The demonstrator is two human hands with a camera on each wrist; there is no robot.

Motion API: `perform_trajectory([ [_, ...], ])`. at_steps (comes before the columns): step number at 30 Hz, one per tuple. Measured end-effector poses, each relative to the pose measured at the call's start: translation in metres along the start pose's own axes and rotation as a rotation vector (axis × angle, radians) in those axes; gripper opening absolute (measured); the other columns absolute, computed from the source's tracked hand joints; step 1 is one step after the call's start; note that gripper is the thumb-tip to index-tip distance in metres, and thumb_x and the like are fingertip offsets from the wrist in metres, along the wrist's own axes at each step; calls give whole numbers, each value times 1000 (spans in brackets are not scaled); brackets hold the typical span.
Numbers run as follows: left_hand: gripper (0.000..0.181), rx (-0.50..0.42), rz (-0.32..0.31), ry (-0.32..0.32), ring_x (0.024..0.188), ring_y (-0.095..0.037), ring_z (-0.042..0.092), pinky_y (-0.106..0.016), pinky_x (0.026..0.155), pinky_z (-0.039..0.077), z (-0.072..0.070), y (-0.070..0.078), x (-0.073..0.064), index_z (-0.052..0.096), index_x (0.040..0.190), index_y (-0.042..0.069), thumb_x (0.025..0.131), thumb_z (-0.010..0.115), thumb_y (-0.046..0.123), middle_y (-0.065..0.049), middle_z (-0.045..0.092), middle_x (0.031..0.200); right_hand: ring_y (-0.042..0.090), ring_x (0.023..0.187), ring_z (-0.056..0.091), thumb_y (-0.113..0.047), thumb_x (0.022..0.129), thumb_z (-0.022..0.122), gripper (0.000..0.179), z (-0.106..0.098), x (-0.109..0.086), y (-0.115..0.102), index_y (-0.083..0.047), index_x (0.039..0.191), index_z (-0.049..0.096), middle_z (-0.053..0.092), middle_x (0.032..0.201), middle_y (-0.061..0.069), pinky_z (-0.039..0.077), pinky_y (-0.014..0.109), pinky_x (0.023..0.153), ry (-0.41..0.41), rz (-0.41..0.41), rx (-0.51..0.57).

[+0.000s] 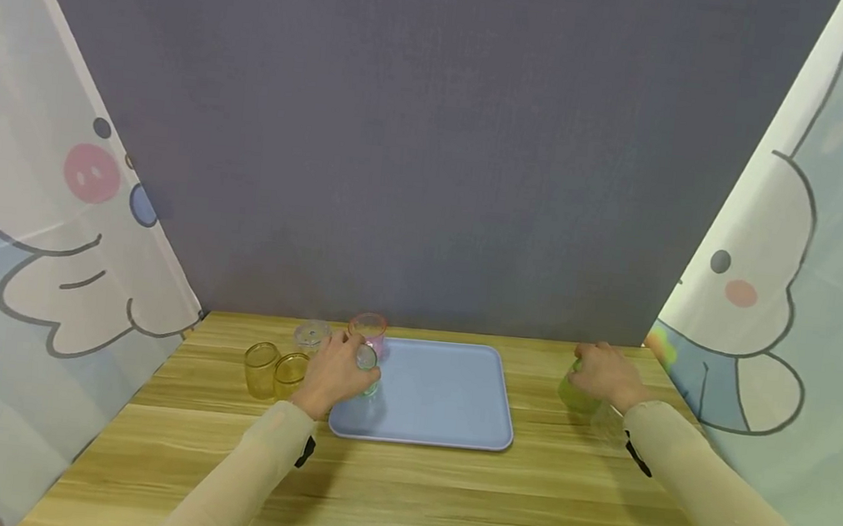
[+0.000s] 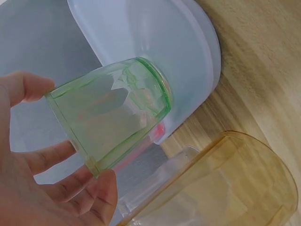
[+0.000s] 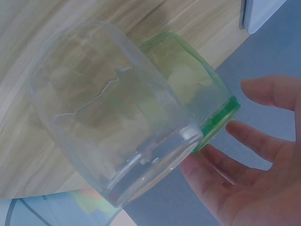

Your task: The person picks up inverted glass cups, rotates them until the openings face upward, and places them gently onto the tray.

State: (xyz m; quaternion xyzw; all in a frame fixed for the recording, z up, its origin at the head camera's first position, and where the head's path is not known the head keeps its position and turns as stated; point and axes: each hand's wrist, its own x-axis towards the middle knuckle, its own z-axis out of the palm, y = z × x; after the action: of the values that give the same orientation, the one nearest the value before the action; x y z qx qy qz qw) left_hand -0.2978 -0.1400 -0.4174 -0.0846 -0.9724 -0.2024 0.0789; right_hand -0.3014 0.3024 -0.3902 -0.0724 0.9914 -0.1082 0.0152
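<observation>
My left hand (image 1: 340, 373) holds a pale green clear cup (image 2: 113, 113) by its upper edge, thumb on one side and fingers on the other. The cup stands upright at the left side of the light blue tray (image 1: 440, 394). My right hand (image 1: 607, 373) reaches over a green cup (image 3: 188, 75) on the table to the right. That cup is bottom up, with its thick green base facing the hand. Thumb and fingers are spread about this base; a small gap shows at the thumb. A clear colourless cup (image 3: 108, 108) stands beside it, also bottom up.
Two amber cups (image 1: 260, 370) stand left of the tray, close to my left wrist. Behind them are a clear cup (image 1: 312, 334) and a pink cup (image 1: 367, 328) near the tray's back left corner. A grey cloth (image 1: 432, 147) hangs behind the wooden table (image 1: 446, 499).
</observation>
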Motion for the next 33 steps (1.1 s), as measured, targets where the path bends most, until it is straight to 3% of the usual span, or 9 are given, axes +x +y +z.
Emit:
perform_trajectory([
  [17, 62, 22, -3, -1, 108, -39, 51, -53, 85, 50, 4, -3, 4, 62, 133, 2, 85, 68, 40, -22, 55, 123, 55, 118, 52, -12, 86, 66, 49, 1, 6, 2, 11, 129, 59, 58, 125, 33, 46, 65, 93, -13, -47, 2],
  [26, 62, 36, -1, -8, 116, -44, 51, -58, 89, 50, 5, 0, 7, 62, 134, 1, 88, 68, 42, -26, 53, 136, 53, 118, 53, -11, 87, 66, 47, 1, 6, 5, 11, 128, 60, 59, 125, 33, 47, 64, 93, -11, -55, -13],
  [33, 62, 36, -12, -11, 118, -44, 51, -59, 90, 50, 5, 0, 9, 61, 134, 1, 88, 68, 42, -26, 52, 136, 54, 117, 54, -11, 84, 66, 49, 2, 9, 7, 10, 128, 60, 59, 125, 33, 48, 65, 91, -19, -51, -22],
])
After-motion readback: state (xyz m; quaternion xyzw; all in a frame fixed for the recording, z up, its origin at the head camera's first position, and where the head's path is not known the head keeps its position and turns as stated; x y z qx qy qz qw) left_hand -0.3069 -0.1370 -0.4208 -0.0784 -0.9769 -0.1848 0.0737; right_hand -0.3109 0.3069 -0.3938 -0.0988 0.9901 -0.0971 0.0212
